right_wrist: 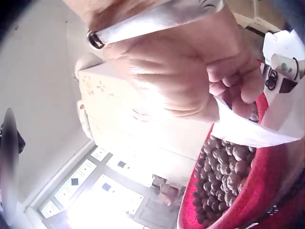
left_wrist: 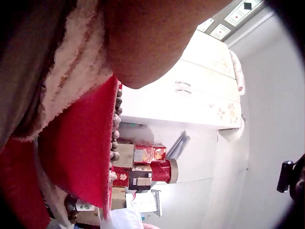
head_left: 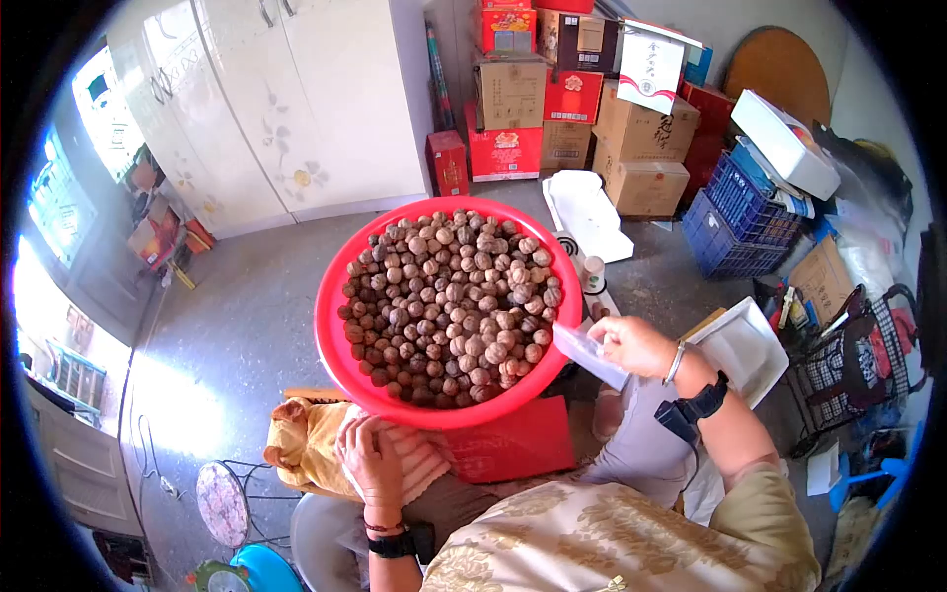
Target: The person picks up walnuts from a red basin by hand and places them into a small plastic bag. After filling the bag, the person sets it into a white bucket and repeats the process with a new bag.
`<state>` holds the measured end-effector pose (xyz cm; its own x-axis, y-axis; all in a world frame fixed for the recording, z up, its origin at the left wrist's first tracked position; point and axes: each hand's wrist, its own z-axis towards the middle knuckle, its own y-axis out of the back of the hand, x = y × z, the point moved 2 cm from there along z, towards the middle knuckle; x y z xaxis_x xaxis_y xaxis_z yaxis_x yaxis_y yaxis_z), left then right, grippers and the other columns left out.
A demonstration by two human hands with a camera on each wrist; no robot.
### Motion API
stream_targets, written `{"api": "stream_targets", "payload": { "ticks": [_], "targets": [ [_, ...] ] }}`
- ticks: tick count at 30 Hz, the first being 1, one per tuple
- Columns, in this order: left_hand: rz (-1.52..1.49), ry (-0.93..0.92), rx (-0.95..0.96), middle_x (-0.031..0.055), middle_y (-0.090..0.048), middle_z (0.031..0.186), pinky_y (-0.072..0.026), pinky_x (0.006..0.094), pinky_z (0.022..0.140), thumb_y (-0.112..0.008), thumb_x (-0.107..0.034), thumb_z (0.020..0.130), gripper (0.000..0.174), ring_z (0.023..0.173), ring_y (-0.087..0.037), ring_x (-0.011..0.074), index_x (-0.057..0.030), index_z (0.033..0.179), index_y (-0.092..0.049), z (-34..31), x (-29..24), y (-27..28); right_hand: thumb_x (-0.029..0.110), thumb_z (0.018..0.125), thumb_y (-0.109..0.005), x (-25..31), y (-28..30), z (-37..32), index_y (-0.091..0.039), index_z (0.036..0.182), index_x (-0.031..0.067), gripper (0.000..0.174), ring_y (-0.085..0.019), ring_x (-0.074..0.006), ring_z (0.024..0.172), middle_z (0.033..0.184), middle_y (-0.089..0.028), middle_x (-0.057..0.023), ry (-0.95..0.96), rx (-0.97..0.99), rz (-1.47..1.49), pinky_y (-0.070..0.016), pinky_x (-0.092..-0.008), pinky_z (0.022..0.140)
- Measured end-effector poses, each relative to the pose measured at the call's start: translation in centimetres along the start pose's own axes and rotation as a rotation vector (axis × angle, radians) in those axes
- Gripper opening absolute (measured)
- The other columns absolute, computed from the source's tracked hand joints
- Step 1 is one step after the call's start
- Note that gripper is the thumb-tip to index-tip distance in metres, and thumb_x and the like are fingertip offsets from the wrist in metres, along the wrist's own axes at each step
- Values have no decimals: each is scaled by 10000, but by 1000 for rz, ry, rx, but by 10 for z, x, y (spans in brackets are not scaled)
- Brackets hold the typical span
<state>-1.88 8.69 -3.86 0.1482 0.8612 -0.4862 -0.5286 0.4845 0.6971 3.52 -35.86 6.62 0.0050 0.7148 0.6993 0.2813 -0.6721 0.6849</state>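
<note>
- Left hand: fingers loosely bent, on the striped towel.
- Walnuts: heaped in the red basin, beyond the left hand.
- Right hand: pinches a white plastic piece at its left, by the basin's rim.

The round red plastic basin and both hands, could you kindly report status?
Right hand pinching translucent white piece; left hand on pink-striped cloth. Basin full of brown walnuts; white piece overlaps its edge.
</note>
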Motion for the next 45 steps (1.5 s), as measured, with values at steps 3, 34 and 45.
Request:
{"api": "stream_targets", "payload": {
  "ticks": [3,34,45],
  "targets": [
    [-3,-21,13,102,-675,1083,-392,471,1040,-646,-29,799,227,1126,-588,317,-77,1017,-688,4,-8,5,64,855,-623,5,-22,8,-681,1046,8,207,-710,-306,824,908,-719,-191,19,-6,-122,-551,-397,751],
    [-735,153,1021,109,-640,1112,-523,306,851,-761,-294,928,774,987,-613,149,-25,1511,-330,-9,-124,-36,176,902,-633,53,-146,30,-722,1031,46,203,-675,-198,817,904,-744,-103,346,749,61,-540,-382,759],
    [-389,177,806,135,-593,742,-519,300,670,-607,-52,932,366,711,-578,105,-72,1297,-622,0,-113,-23,221,801,-621,16,-134,27,-721,814,-9,251,-693,-416,766,770,-680,-261,265,340,-245,-550,-486,745]
  ]
}}
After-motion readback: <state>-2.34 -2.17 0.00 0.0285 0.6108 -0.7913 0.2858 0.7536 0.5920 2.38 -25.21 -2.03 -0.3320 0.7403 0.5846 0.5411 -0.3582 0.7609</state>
